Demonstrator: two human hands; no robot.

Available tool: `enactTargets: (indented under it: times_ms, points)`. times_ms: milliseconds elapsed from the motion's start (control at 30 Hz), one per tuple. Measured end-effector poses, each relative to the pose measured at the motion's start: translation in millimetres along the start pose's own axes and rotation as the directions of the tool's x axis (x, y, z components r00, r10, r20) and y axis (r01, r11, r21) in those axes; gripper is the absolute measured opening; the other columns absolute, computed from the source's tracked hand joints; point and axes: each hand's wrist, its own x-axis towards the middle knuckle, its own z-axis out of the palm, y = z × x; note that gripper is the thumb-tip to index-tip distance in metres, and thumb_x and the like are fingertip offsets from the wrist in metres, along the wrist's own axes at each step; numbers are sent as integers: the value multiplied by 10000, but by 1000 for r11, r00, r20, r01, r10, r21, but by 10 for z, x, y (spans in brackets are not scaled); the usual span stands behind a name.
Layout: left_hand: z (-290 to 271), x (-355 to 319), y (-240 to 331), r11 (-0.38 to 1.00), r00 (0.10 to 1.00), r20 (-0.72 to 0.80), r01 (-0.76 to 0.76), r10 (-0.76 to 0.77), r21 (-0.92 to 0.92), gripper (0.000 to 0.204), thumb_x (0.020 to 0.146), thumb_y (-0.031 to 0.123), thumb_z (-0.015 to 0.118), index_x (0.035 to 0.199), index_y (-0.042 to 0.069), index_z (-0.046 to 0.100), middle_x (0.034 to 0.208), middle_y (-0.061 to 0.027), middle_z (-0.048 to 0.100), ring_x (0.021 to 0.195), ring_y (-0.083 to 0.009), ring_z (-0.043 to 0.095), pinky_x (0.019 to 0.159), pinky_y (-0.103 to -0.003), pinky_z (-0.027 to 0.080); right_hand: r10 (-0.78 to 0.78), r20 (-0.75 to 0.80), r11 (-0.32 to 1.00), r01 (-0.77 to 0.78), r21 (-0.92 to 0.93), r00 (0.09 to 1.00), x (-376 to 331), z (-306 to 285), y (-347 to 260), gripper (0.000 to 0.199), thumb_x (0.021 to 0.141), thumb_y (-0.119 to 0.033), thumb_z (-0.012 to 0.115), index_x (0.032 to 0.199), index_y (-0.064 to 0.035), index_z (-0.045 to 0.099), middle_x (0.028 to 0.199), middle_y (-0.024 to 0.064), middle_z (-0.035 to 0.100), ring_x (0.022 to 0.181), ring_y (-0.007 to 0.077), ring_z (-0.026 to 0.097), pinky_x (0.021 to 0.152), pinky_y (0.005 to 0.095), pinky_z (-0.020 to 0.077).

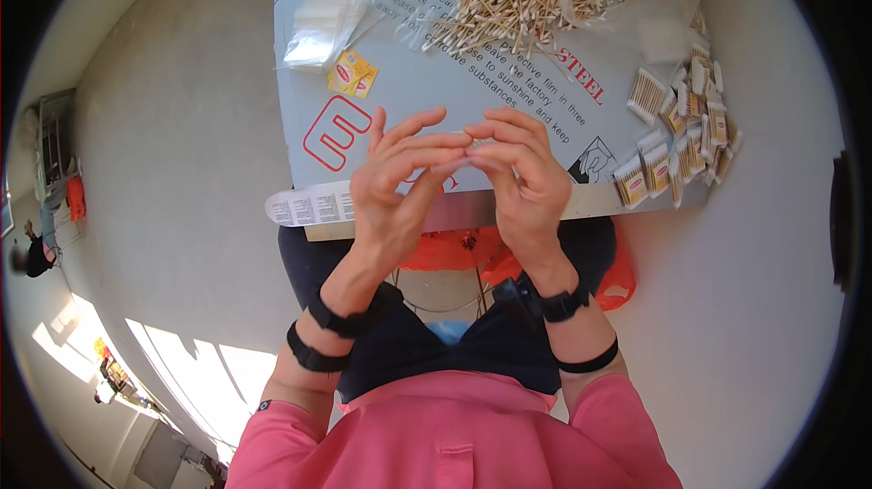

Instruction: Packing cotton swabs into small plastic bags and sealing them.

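Note:
My left hand [395, 185] and my right hand [525, 176] meet above the near part of the table. Their thumbs and index fingers pinch what looks like a small clear plastic bag [466, 160], mostly hidden by the fingers. I cannot make out what is inside it. Beyond the hands, a large heap of loose cotton swabs [509, 3] spreads across the far table. Flat clear bags [320, 28] lie stacked at the far left, with yellow and red cards [351, 73] beside them. Many small filled packs of swabs [656, 169] are piled at the right edge.
The table [409, 94] has a pale blue printed film over its top. A larger clear plastic bag [668, 3] sits against the swab heap. A white printed strip [311, 206] lies along the near left edge. Orange-red plastic [445, 251] shows below the table.

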Motion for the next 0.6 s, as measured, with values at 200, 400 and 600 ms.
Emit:
enactTargets:
  times_ms: [200,400,600]
  points:
    - [284,-311,-534,830,943,112,329,-313,-450,182,872,52,712,1048,84,743,1191,-76,698,1238,-226,567,1116,-420,363,124,56,992,-123,-21,991,-285,93,375,138,811,35,707,921,-44,680,1018,102,710,1022,272,661,885,366,543]
    - [238,-178,-504,816,951,99,302,-292,-493,251,891,19,685,1139,54,700,1282,-100,636,1231,-191,559,1049,-329,445,47,170,999,-46,-8,984,-74,29,384,204,792,5,733,980,-55,678,1075,86,700,1015,270,649,847,360,545]
    - [126,-154,-558,729,949,97,294,-301,-618,255,891,-19,656,1139,26,692,1251,-106,648,1157,-182,600,992,-311,479,-80,213,991,100,-85,974,26,82,311,225,748,9,758,953,-54,688,1012,68,690,952,259,626,778,352,530]
